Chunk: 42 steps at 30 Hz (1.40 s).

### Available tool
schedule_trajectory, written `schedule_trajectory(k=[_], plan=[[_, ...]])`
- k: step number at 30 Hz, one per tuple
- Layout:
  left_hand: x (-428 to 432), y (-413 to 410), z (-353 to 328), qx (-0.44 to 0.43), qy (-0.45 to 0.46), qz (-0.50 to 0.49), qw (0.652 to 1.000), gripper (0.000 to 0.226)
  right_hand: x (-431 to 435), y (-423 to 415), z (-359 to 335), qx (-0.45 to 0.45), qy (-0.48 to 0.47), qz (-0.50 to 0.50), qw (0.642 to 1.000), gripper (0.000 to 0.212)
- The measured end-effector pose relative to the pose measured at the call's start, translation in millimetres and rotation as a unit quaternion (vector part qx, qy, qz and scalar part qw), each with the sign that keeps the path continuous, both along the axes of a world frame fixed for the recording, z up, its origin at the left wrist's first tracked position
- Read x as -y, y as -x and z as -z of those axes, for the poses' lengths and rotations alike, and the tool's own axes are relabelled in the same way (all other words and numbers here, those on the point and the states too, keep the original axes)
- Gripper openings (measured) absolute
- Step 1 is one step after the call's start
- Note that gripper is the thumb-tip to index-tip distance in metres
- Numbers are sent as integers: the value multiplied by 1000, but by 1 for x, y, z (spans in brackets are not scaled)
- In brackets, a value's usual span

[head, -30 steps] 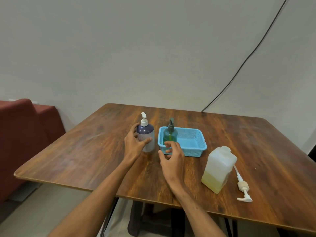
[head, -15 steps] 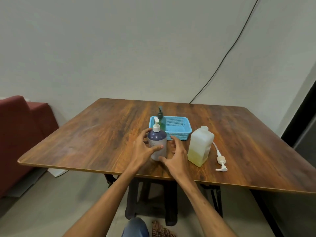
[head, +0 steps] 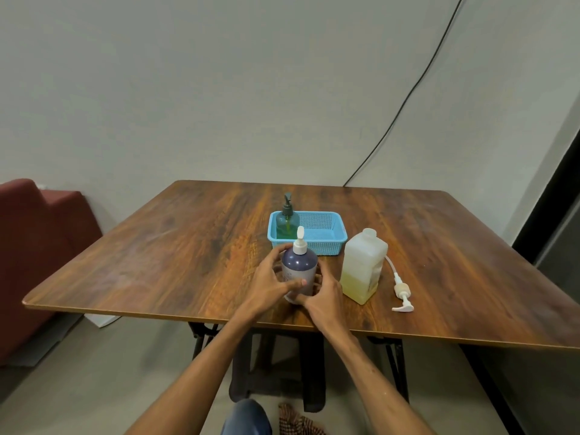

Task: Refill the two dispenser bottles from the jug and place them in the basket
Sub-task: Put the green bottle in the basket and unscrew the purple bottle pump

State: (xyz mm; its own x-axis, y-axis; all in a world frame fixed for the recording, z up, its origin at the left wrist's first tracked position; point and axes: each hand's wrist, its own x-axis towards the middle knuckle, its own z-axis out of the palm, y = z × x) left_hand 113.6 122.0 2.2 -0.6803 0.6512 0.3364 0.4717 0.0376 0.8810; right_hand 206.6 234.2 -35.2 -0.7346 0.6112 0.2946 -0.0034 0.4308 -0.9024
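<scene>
A dark purple dispenser bottle with a white pump stands on the wooden table, just in front of the blue basket. My left hand grips its left side, thumb across the front. My right hand wraps the bottle's lower right side. A green dispenser bottle with a dark pump stands upright in the basket's left end. The translucent jug, uncapped and holding a low level of yellow liquid, stands to the right of the basket's front corner.
A loose white pump with its tube lies on the table right of the jug. A red sofa stands at the left. A black cable runs down the wall behind the table.
My left hand has drawn the purple bottle from beside the basket toward me. My right hand has come onto the bottle's right side. The view has pulled back from the table.
</scene>
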Motion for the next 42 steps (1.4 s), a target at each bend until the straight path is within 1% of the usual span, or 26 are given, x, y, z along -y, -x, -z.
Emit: schedule_trajectory(k=[2, 4, 7, 9, 11, 14, 17, 20, 22, 24, 25, 27, 29, 32, 35, 37, 39, 40, 42], plan=[[3, 3, -1, 34, -7, 17, 999, 87, 0, 1, 2, 1, 0, -2, 1000, 88], [3, 6, -7, 55, -32, 21, 998, 85, 0, 2, 2, 3, 3, 2, 1000, 89], [1, 6, -25, 60, -64, 36, 995, 63, 0, 4, 2, 10, -1, 10, 1000, 92], [0, 6, -37, 60, -61, 53, 995, 49, 0, 4, 1, 14, -3, 9, 1000, 92], [-2, 9, -43, 59, -57, 69, 994, 40, 0, 4, 2, 18, -5, 8, 1000, 92], [-4, 13, -44, 58, -65, 55, 995, 31, -1, 4, 2, 24, -10, 9, 1000, 92], [-5, 12, -42, 60, -82, 12, 995, 30, -2, 4, 1, 25, -14, 12, 1000, 92], [-10, 9, -40, 32, -90, -43, 995, 31, -2, 4, 1, 21, -9, 15, 1000, 89], [-14, 7, -40, 22, -86, -56, 994, 39, -2, 5, 2, 20, -9, 16, 1000, 89], [-16, 5, -40, 32, -66, -35, 997, 52, -1, 5, 2, 21, -10, 18, 1000, 90], [-16, 4, -40, 38, -56, -14, 998, 53, -1, 5, 2, 21, -13, 19, 1000, 89], [-14, 2, -38, 58, -59, 30, 996, 48, -1, 5, 1, 20, -19, 22, 999, 89], [-10, 3, -36, 79, -80, 54, 992, 42, -2, 5, 2, 15, -22, 25, 999, 90], [-10, 5, -37, 82, -106, 23, 991, 35, -3, 5, 3, 15, -17, 25, 999, 94], [-16, 9, -35, 30, -95, -32, 994, 36, -1, 6, 3, 19, -13, 30, 999, 93], [-20, 7, -36, 6, -78, -38, 996, 42, -1, 6, 2, 19, -16, 32, 999, 91], [-20, 2, -39, 22, -55, 7, 998, 47, -1, 6, 1, 19, -23, 33, 999, 91], [-19, -1, -40, 35, -48, 34, 998, 46, -1, 6, 1, 20, -26, 33, 999, 91], [-15, -1, -38, 58, -63, 67, 994, 40, -2, 6, 2, 20, -33, 34, 999, 91]])
